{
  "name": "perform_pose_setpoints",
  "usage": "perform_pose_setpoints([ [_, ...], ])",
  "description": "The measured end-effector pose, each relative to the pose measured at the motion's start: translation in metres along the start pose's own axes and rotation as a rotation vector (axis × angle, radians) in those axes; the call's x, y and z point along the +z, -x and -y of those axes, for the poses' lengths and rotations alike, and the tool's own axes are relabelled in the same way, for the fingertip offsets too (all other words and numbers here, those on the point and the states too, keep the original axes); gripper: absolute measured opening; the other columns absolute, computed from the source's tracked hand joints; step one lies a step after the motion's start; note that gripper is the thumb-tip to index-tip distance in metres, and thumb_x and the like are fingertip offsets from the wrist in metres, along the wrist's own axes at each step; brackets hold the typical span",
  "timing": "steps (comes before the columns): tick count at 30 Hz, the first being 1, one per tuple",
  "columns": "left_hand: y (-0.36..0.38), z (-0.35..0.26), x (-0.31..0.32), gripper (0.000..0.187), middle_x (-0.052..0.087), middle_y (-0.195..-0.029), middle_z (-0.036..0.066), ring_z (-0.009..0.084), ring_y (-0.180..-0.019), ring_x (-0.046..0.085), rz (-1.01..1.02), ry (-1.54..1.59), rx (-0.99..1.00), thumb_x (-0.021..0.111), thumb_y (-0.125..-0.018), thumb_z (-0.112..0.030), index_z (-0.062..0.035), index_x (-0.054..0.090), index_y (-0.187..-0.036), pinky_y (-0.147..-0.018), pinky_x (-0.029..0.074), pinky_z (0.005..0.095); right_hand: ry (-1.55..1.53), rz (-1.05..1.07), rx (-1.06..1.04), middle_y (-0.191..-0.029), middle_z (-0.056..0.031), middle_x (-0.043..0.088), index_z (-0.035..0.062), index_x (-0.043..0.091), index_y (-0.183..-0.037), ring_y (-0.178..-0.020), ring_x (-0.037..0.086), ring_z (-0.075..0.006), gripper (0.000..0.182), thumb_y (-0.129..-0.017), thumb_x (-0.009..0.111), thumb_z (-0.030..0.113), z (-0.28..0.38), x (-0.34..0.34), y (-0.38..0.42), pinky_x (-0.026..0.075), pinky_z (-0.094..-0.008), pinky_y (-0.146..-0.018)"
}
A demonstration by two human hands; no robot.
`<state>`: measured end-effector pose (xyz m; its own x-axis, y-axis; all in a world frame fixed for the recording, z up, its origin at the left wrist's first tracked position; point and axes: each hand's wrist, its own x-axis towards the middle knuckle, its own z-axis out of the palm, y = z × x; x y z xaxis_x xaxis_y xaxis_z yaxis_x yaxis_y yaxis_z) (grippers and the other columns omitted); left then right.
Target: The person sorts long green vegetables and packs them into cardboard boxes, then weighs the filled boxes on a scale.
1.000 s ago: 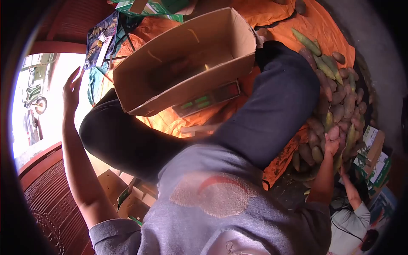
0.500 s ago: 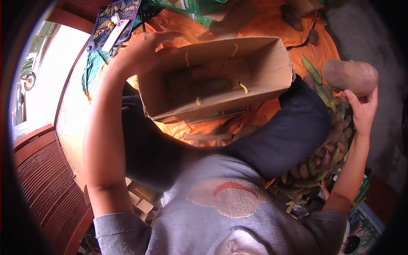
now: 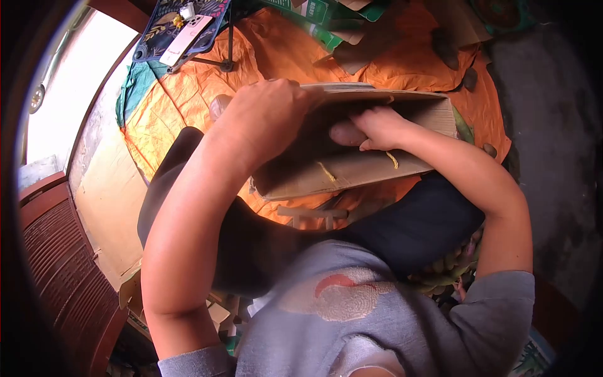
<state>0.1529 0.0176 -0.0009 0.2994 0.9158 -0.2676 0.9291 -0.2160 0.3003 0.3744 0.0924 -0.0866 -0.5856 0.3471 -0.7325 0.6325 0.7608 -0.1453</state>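
An open cardboard box (image 3: 352,176) with yellow rope handles (image 3: 327,171) lies between my legs, its opening facing me. My left hand (image 3: 273,116) is closed over the box's upper left edge; its fingertips are partly hidden. Inside the opening, my right hand (image 3: 380,127) grips a large pinkish-brown tuber (image 3: 347,133). The far part of the box's inside is dark. Another rounded pinkish thing (image 3: 219,107) shows just beyond my left forearm.
An orange sheet (image 3: 282,50) spreads under the box. A small folding stool (image 3: 217,38) at the upper left bears a phone (image 3: 185,40). Several tubers (image 3: 449,261) lie beyond my right leg. A red wooden panel (image 3: 75,257) stands at left.
My right hand has come in from the far right and carried the tuber into the box. My left hand has moved right onto the box edge. The box has shifted right and tilted.
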Motion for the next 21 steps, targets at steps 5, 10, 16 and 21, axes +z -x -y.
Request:
perform_pose_setpoints([
  [5,0.001,0.001,0.0,0.032,0.064,-0.083,0.014,0.0305,-0.08,0.063,-0.014,0.019,-0.002,0.05,-0.087,-0.014,-0.016,0.056,-0.118,-0.07,0.049,0.0416,0.114,-0.103,0.011,-0.118,-0.02,0.053,0.001,0.045,-0.123,-0.111,0.05,-0.035,0.068,-0.067,0.074,0.028,-0.002,0.015,-0.021,0.04,-0.0422,-0.095],
  [10,-0.001,0.002,0.002,0.033,0.064,-0.084,0.015,0.0316,-0.08,0.062,-0.037,0.025,0.039,0.05,-0.086,-0.013,-0.0156,0.056,-0.118,-0.07,0.049,0.0425,0.065,-0.076,0.107,-0.115,-0.0192,0.055,0.0023,0.054,-0.113,-0.111,0.051,-0.0325,0.051,-0.071,0.071,0.026,0.02,-0.009,-0.013,0.041,-0.0433,-0.093],
  [16,-0.005,0.006,0.009,0.035,0.064,-0.084,0.017,0.0328,-0.08,0.062,0.004,-0.015,0.048,0.051,-0.085,-0.01,-0.013,0.054,-0.121,-0.071,0.049,0.0424,-0.112,-0.305,0.07,-0.09,-0.0164,0.064,0.0045,0.055,-0.104,-0.089,0.061,-0.0345,0.028,-0.08,0.063,0.016,-0.003,-0.032,0.07,0.049,-0.0444,-0.074],
  [21,-0.006,0.003,0.005,0.041,0.063,-0.089,0.02,0.0354,-0.083,0.061,-0.014,0.107,0.125,0.051,-0.085,-0.006,-0.0132,0.05,-0.125,-0.075,0.048,0.0429,-0.559,-1.04,0.191,-0.104,-0.013,0.063,0.0028,0.054,-0.117,-0.095,0.061,-0.0203,0.035,-0.084,0.058,0.013,-0.059,-0.031,0.202,0.046,-0.0306,-0.087],
])
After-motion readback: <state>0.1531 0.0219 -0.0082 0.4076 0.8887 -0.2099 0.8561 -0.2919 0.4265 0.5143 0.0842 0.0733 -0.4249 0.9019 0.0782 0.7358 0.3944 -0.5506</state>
